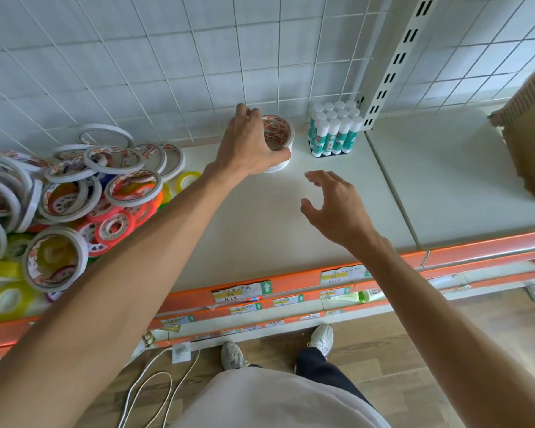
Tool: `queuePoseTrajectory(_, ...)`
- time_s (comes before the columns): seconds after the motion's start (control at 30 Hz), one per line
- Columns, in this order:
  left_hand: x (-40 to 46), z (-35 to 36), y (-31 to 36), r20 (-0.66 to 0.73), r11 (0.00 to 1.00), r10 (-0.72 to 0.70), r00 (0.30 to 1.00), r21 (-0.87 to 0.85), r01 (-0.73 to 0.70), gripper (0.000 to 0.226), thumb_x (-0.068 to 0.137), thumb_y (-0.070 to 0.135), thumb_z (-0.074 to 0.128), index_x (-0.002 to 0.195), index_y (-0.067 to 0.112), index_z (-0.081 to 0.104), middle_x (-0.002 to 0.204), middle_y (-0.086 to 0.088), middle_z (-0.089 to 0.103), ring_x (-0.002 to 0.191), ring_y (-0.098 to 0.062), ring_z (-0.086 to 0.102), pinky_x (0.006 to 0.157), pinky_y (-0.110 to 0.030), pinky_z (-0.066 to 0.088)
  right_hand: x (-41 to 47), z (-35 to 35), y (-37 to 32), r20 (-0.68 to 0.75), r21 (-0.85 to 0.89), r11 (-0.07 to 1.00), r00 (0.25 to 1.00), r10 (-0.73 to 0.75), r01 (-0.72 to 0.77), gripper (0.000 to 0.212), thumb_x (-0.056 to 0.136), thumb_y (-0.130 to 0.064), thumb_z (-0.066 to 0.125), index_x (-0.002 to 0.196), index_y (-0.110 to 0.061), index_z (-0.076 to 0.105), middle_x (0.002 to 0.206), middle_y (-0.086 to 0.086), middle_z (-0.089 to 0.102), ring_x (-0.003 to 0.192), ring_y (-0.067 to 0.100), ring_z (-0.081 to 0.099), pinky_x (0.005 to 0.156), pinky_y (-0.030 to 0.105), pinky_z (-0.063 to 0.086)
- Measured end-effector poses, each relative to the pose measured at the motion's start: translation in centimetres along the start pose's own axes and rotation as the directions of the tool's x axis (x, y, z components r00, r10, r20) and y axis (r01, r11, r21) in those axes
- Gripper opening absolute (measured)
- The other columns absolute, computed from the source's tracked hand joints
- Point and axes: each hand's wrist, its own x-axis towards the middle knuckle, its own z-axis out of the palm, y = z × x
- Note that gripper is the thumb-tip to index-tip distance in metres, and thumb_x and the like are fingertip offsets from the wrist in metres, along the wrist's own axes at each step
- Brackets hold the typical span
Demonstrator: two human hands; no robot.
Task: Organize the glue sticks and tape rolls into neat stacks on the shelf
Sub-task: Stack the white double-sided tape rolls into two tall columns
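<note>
Matt shelf (291,217), corrugated cardboard box (528,125)

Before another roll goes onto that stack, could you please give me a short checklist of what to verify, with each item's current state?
1. Left hand grips the tape stack: ok.
2. Stack edges aligned: cannot tell, the hand covers them.
3. Right hand free for the next roll: ok, open and holding nothing.
4. Glue sticks upright in a tidy block beside the stack: ok.
5. Loose tape pile sorted: not ok, still jumbled on the shelf.
</note>
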Motion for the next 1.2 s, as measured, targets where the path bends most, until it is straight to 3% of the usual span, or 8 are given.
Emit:
queuePoseTrajectory(0.33,0.5,0.3,0.0,0.053,0.999,-0.034,0.998,0.027,0.033,0.079,0.068,0.055,0.077,0.122,0.003,0.056,0.12,-0.015,0.05,0.111,-0.033,0.052,0.095,-0.038,0.045,-0.2,-0.3,0.4,0.013,0.03,1.0,1.0,0.009,-0.009,0.05,0.092,-0.028,0.066,0.138,-0.012,0.054,0.135,0.005,0.06,0.121,0.02,0.058,0.1,0.032,0.046)
queuePoseTrajectory(0.57,0.3,-0.3,0.1,0.146,0.997,-0.07,0.987,-0.015,0.073,0.092,0.052,0.06,0.063,0.125,0.006,0.052,0.123,-0.013,0.05,0.112,-0.031,0.051,0.094,-0.039,0.047,-0.2,0.1,0.4,0.011,0.049,0.999,1.0,0.014,-0.014,0.049,0.091,-0.027,0.066,0.136,-0.01,0.056,0.133,0.006,0.062,0.119,0.02,0.059,0.098,0.029,0.045)
queuePoseTrajectory(0.87,0.8,-0.1,-1.1,0.194,0.99,-0.053,0.979,-0.121,0.078,0.093,0.055,0.053,0.076,0.131,0.008,0.047,0.126,-0.012,0.047,0.116,-0.027,0.048,0.089,-0.026,0.037,-0.3,0.8,0.3,0.037,0.055,0.998,0.999,0.008,-0.01,0.048,0.09,-0.027,0.066,0.135,-0.01,0.057,0.13,0.008,0.063,0.116,0.022,0.06,0.098,0.034,0.048)
queuePoseTrajectory(1.07,1.4,-0.4,-1.5,0.231,0.992,-0.024,0.973,-0.118,0.053,0.104,0.05,0.062,0.076,0.134,0.009,0.047,0.13,-0.011,0.046,0.121,-0.025,0.045,0.096,-0.029,0.038,-0.4,1.0,0.3,0.038,0.05,0.999,0.999,0.011,-0.013,0.048,0.09,-0.028,0.066,0.135,-0.011,0.057,0.13,0.007,0.063,0.115,0.022,0.06,0.099,0.034,0.049)
queuePoseTrajectory(1.2,1.8,-0.3,-1.8,0.233,0.993,-0.006,0.972,-0.111,0.032,0.097,0.06,0.054,0.087,0.135,0.009,0.047,0.13,-0.011,0.045,0.122,-0.026,0.044,0.098,-0.031,0.038,-0.4,1.0,0.3,0.036,0.054,0.998,0.999,0.016,-0.018,0.048,0.09,-0.027,0.067,0.134,-0.011,0.057,0.13,0.007,0.063,0.115,0.022,0.06,0.099,0.034,0.049)
